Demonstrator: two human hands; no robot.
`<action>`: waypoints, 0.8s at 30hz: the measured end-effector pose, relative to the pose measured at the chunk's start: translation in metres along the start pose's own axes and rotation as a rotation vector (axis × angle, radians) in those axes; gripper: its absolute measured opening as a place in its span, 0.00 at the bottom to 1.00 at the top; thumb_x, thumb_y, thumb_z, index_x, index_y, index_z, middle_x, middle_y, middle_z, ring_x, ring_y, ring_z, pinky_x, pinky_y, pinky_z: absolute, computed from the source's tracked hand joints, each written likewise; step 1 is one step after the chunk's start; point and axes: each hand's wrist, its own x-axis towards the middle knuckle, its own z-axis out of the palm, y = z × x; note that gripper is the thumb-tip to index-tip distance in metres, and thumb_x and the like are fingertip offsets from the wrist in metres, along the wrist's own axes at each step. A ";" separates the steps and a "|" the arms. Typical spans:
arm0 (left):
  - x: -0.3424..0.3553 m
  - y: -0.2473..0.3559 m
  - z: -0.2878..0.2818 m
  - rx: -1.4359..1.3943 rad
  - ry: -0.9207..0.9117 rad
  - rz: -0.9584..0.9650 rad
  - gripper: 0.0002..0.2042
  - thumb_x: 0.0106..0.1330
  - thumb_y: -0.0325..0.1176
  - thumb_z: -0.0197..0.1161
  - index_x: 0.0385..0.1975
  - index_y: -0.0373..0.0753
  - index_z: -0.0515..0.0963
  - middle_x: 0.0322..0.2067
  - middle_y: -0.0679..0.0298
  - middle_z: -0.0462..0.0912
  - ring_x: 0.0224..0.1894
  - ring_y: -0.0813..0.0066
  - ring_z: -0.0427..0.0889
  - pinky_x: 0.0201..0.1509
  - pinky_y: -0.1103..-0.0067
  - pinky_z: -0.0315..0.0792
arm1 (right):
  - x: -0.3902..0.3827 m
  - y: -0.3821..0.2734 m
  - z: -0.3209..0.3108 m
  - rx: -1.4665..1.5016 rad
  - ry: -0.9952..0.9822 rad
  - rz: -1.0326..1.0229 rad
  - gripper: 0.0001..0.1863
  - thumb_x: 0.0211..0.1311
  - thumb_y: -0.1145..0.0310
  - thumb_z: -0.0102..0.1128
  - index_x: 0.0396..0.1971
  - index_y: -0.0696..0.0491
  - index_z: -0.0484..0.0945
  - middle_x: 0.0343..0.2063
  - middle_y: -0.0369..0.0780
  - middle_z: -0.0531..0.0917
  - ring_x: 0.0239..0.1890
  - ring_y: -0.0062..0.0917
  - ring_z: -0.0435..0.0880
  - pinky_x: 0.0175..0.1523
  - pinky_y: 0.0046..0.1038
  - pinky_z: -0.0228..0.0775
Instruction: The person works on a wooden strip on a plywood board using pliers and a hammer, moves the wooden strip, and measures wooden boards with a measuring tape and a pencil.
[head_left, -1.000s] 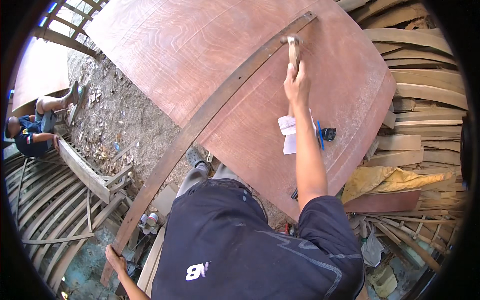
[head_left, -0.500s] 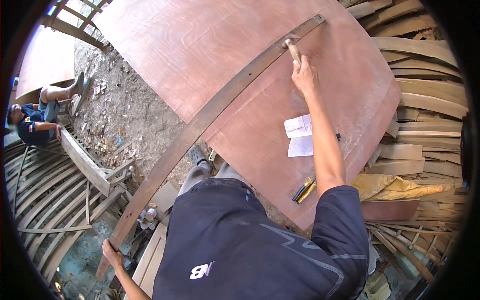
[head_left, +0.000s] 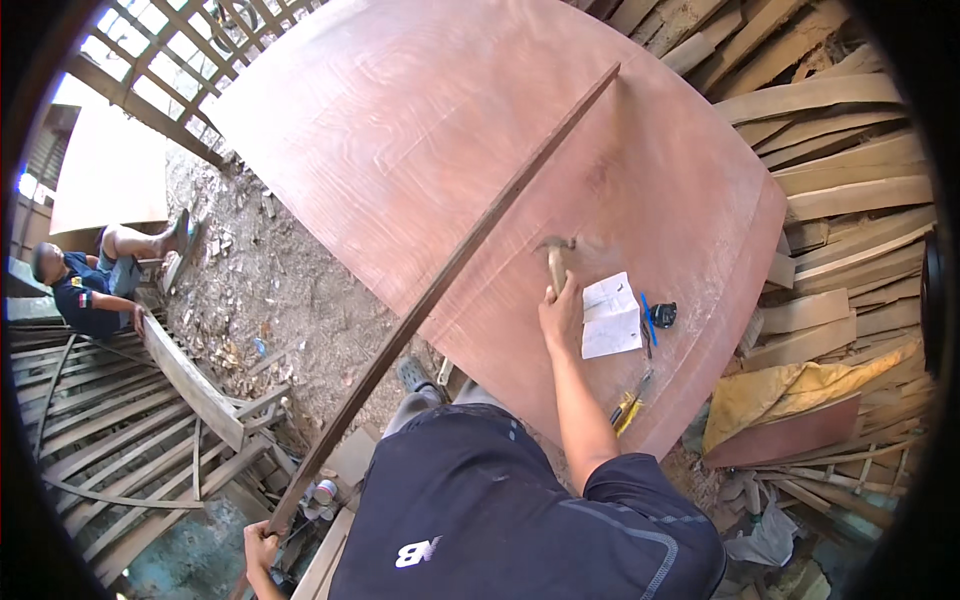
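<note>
A long dark wooden plank runs slantwise over a large reddish plywood sheet, its narrow edge turned up. My left hand is closed around its near end, beyond the sheet at lower left. In my right hand is a claw hammer, gripped by its light handle. The hammer's head is right of the plank, apart from it, above the sheet. Beside that hand lies an open paper booklet, with a blue pen and a small black object next to it.
A yellow-and-black tool lies by my right forearm. Stacked curved timber and a yellow cloth are at right. At left, a person sits near a board and slatted wood. A can stands near my left hand.
The plank has turned from its broad face onto its narrow edge. My right hand has drawn the hammer back toward me from the plank's far end. My left hand still holds the near end.
</note>
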 end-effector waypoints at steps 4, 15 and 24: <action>0.009 0.028 0.008 0.011 -0.097 0.009 0.14 0.44 0.31 0.66 0.29 0.30 0.86 0.18 0.60 0.84 0.23 0.79 0.81 0.29 0.77 0.72 | -0.015 -0.013 0.011 -0.243 0.016 -0.006 0.29 0.63 0.71 0.67 0.63 0.58 0.68 0.50 0.55 0.78 0.50 0.52 0.81 0.54 0.48 0.74; 0.039 0.059 0.027 0.068 -0.031 0.158 0.24 0.36 0.42 0.81 0.29 0.30 0.82 0.24 0.48 0.84 0.29 0.63 0.87 0.37 0.69 0.78 | 0.044 -0.130 0.085 1.236 -0.789 0.509 0.43 0.66 0.45 0.69 0.68 0.60 0.66 0.63 0.50 0.75 0.58 0.37 0.81 0.61 0.40 0.77; 0.050 0.025 0.039 0.118 0.132 0.311 0.22 0.41 0.45 0.77 0.33 0.36 0.83 0.27 0.45 0.84 0.34 0.43 0.85 0.38 0.60 0.78 | 0.026 -0.202 -0.016 1.246 -0.445 0.335 0.28 0.67 0.42 0.68 0.53 0.50 0.77 0.41 0.31 0.81 0.38 0.18 0.79 0.39 0.22 0.68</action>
